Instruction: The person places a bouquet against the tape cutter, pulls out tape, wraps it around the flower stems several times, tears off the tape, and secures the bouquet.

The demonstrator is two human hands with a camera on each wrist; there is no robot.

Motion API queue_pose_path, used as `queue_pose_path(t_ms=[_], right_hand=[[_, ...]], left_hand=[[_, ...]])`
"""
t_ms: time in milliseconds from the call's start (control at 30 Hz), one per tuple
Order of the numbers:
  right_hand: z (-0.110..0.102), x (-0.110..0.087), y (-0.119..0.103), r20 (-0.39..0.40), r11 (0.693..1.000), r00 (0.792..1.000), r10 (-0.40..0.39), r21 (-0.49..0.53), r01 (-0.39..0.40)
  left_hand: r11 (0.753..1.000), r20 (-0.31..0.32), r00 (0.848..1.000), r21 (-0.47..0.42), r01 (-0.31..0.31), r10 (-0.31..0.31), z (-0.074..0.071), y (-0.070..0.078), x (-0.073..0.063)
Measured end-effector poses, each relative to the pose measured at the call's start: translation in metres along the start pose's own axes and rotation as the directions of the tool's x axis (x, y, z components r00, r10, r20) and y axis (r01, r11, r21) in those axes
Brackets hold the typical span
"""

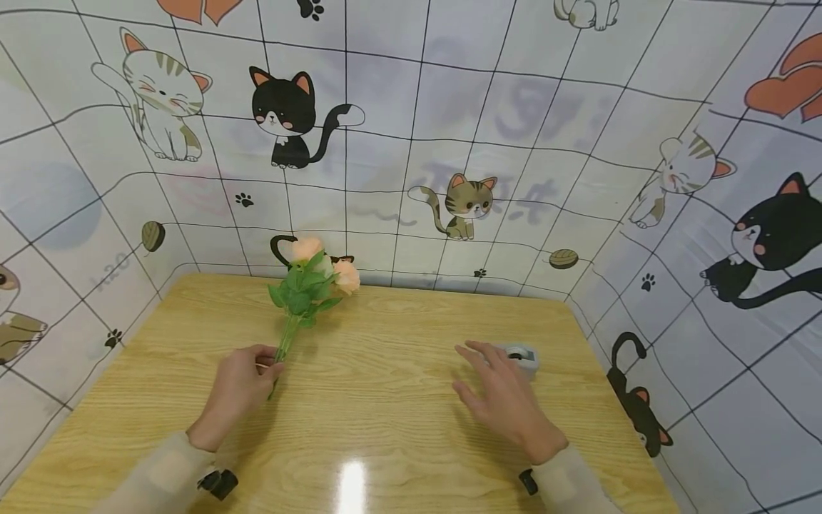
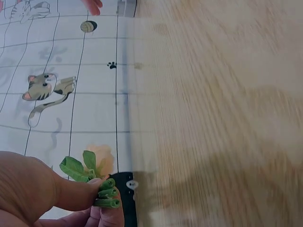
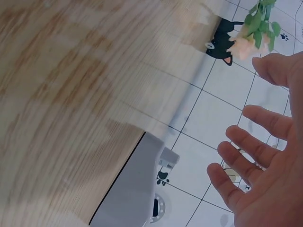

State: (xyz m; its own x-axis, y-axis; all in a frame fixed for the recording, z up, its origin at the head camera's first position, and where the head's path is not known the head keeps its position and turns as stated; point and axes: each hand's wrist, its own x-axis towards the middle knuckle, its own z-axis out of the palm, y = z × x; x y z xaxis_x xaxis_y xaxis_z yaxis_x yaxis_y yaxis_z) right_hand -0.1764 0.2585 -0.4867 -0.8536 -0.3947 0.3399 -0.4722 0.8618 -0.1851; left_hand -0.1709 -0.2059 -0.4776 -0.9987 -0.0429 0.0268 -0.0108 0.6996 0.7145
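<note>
My left hand (image 1: 239, 382) pinches the green stems of a small bunch of peach roses (image 1: 300, 291) between thumb and fingers. The bunch tilts away from me, blooms toward the back wall, leaves around the upper stems. Several cut stem ends (image 2: 109, 193) poke out past the thumb in the left wrist view. On the right side, my right hand (image 1: 507, 400) hovers with spread fingers and holds nothing. Just beyond it stands a pale grey tape dispenser (image 1: 526, 359), partly hidden by the hand. In the right wrist view, the dispenser's side (image 3: 130, 187) lies apart from the fingers.
Both hands are over a light wooden table (image 1: 385, 428). A white cloth wall (image 1: 379, 121) with grid lines and cartoon cats rises behind the table's back edge and along both sides. Glare shows near the front of the tabletop.
</note>
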Motion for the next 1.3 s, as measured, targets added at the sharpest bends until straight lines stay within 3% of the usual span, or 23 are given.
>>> queue_pose_path(t_ms=[567,833,1100,1300], right_hand=[[0.008,0.001,-0.014,0.028,0.999,1.000,0.005,0.037,-0.006],[0.012,0.002,-0.023,0.046,0.999,0.999,-0.001,0.050,-0.001],[0.015,0.002,-0.027,0.044,0.999,0.999,-0.014,0.044,0.012],[0.015,0.002,-0.025,0.038,1.000,0.999,-0.009,0.029,0.008]], left_hand=[[0.989,0.019,0.999,-0.145,-0.026,0.029,0.071,0.049,-0.002],[0.978,0.038,0.998,-0.203,-0.038,0.047,0.096,0.073,-0.003],[0.968,0.048,0.995,-0.238,-0.079,0.093,0.120,0.087,0.004],[0.955,0.038,0.987,-0.263,-0.138,0.154,0.140,0.089,0.014]])
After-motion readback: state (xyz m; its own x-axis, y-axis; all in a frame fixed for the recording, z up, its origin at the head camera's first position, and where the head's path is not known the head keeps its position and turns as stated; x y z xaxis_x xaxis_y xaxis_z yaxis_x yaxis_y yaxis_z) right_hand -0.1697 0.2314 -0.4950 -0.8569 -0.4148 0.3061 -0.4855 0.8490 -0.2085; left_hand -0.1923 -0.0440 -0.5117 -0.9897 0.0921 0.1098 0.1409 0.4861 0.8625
